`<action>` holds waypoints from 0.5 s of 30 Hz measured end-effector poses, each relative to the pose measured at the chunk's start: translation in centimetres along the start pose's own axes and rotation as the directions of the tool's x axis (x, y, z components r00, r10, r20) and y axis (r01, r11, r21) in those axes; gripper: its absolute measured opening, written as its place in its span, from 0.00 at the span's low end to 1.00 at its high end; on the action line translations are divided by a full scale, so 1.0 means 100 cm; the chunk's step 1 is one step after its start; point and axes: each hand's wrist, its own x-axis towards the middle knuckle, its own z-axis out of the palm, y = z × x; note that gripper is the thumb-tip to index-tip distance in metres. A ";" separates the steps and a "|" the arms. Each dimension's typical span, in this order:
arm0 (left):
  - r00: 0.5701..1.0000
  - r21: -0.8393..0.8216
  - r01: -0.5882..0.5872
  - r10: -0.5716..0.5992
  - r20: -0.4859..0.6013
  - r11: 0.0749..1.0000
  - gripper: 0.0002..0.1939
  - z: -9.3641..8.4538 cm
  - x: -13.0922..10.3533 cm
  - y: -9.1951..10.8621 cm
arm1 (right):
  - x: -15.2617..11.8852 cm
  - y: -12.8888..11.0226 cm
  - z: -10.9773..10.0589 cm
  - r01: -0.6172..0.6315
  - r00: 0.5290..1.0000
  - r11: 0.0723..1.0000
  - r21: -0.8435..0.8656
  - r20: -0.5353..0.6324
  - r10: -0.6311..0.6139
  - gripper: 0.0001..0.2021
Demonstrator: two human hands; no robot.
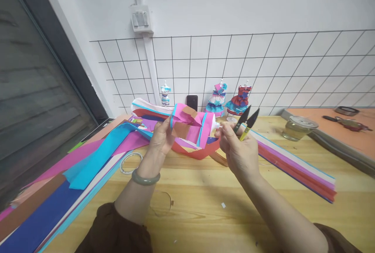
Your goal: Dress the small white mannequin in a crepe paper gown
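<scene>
Clock positions read from the held piece, 12 being toward the wall.

Item: small paper-dressed form [195,134], pink with cyan bands and brown patches, white neck at 3 o'clock; lying sideways in the air between the hands, above the surface [199,214].

Item: left hand [161,138], 8 o'clock; grip closed around the form's wide end.

Item: right hand [241,151], 4 o'clock; thumb and forefinger drawn together at the neck, though blur leaves it unclear whether they pinch the tip or something finer. Palm closed on yellow-handled snips [252,119], dark blades upward, tips parted.

Item: loose cyan strip [109,151], 8 o'clock; tape roll [122,165], 8 o'clock, near the left wrist; red strip [199,154], 6 o'clock, hanging close beneath the form; layered strips [295,161], 4 o'clock.

Item: three dressed figures, at 11 [165,93], 1 [216,98] and 2 o'clock [242,98]; phone [192,102], 12 o'clock; lidded jar [299,128], 3 o'clock.

Hazards, by judgement: a turn of the right wrist could bring the blades against the pink paper and nick it; a tight left squeeze could crease the wide end; a pull at the neck could slide the wrap out of line.
</scene>
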 end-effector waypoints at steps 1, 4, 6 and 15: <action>1.000 -0.001 -0.005 0.005 -0.023 1.000 0.12 -0.002 0.002 0.001 | 0.001 0.000 0.000 -0.017 1.000 1.000 -0.003 0.014 0.017 0.15; 0.994 0.015 -0.048 0.049 -0.102 0.999 0.11 -0.010 0.007 0.008 | 0.006 -0.002 -0.003 -0.032 0.998 0.999 -0.038 0.049 0.034 0.21; 0.990 0.053 -0.075 0.081 -0.117 0.996 0.11 -0.014 0.009 0.014 | 0.010 -0.006 -0.008 -0.031 0.995 0.996 -0.086 0.096 0.039 0.21; 0.957 0.246 -0.226 0.261 -0.124 0.943 0.10 -0.013 0.007 0.033 | 0.007 -0.037 -0.016 -0.081 0.739 0.802 -0.592 0.505 0.447 0.25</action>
